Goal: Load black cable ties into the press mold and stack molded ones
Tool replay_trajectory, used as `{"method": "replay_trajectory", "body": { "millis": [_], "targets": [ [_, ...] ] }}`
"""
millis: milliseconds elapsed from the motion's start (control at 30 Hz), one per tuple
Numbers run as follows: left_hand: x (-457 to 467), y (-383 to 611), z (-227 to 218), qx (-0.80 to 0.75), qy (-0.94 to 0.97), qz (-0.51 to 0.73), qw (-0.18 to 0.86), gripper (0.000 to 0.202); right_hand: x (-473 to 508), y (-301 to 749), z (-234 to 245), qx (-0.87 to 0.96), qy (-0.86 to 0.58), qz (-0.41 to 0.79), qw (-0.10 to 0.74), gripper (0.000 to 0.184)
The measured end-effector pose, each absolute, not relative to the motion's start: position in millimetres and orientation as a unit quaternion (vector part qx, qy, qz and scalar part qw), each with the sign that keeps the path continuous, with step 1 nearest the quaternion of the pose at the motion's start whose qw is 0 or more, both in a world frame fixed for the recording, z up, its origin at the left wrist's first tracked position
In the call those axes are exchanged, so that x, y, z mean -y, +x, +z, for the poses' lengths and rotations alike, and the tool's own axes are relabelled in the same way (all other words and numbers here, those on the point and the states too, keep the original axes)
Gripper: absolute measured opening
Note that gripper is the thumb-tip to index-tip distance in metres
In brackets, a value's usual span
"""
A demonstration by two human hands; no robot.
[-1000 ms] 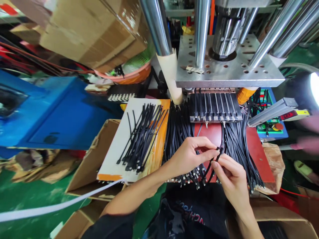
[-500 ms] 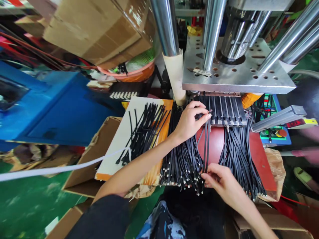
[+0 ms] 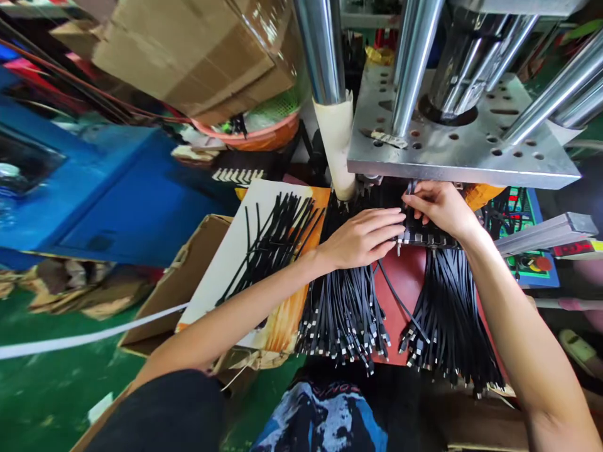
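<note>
A dark slotted metal block (image 3: 426, 239) lies under the press, mostly covered by my hands. My left hand (image 3: 365, 238) rests at its left front edge with the fingers stretched out flat. Whatever is beneath those fingers is hidden. My right hand (image 3: 438, 204) is over the block, thumb and forefinger pinching a black cable (image 3: 411, 187) beside the left fingertips. Below the left hand a bundle of black cables (image 3: 346, 314) with metal plug ends hangs over the front edge. A second cable bundle (image 3: 450, 314) lies to the right, below my right forearm.
A thick steel press plate (image 3: 464, 166) overhangs the block, with steel columns (image 3: 323, 56) rising around it. To the left, more cut black cables (image 3: 273, 245) lie on a white and orange board (image 3: 211, 282). A grey metal bar (image 3: 549, 232) juts in from the right.
My right hand has moved from the lower cable ends up to the block. The two cables hanging between my hands no longer hang there. My left hand has flattened and shifted slightly down.
</note>
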State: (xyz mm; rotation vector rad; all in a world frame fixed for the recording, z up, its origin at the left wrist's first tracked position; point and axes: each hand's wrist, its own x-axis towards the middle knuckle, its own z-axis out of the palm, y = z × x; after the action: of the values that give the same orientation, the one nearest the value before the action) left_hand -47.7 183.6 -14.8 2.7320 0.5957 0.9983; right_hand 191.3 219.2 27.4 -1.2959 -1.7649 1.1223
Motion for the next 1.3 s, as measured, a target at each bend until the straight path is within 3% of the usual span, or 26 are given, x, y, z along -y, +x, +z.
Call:
{"method": "replay_trajectory", "body": {
  "millis": [133,300,467,600,667,767,867,1167,1300],
  "targets": [
    [-179.4,-53.6,-17.3,-0.171,0.949,0.264,-0.011,0.036,-223.2,186.0,23.3,0.699,-0.531,0.361,0.314,0.040],
    [-174.4,-37.3,-9.9,-0.230,0.950,0.191,-0.090,0.034,-221.7,190.0,13.6,0.696,-0.543,0.310,0.353,0.027],
    [-158.4,-26.7,-3.1,-0.271,0.945,0.174,-0.062,0.052,-225.7,192.7,6.6,0.678,-0.518,0.362,0.375,0.040],
    [-142.4,-17.1,-0.8,-0.342,0.926,0.149,-0.052,0.052,-204.4,191.9,10.8,0.669,-0.597,0.207,0.391,0.026],
    [-136.4,-12.8,1.4,-0.364,0.921,0.135,-0.043,0.055,-180.8,194.8,15.0,0.727,-0.584,0.117,0.341,0.028],
    [-138.2,-7.8,7.8,-0.374,0.919,0.122,-0.003,0.064,-151.5,197.2,19.2,0.812,-0.552,0.027,0.188,0.048],
    [-158.0,-1.6,15.1,-0.401,0.908,0.116,0.032,0.065,-155.5,190.7,18.8,0.801,-0.591,-0.045,0.085,0.057],
    [-248.8,27.8,16.2,-0.462,0.875,0.140,0.045,0.045,-261.2,176.0,21.1,0.766,-0.636,-0.061,0.061,0.047],
    [-234.6,16.8,22.2,-0.460,0.861,0.200,0.088,0.040,-229.8,174.9,31.6,0.762,-0.640,-0.057,0.083,0.044]
  ]
}}
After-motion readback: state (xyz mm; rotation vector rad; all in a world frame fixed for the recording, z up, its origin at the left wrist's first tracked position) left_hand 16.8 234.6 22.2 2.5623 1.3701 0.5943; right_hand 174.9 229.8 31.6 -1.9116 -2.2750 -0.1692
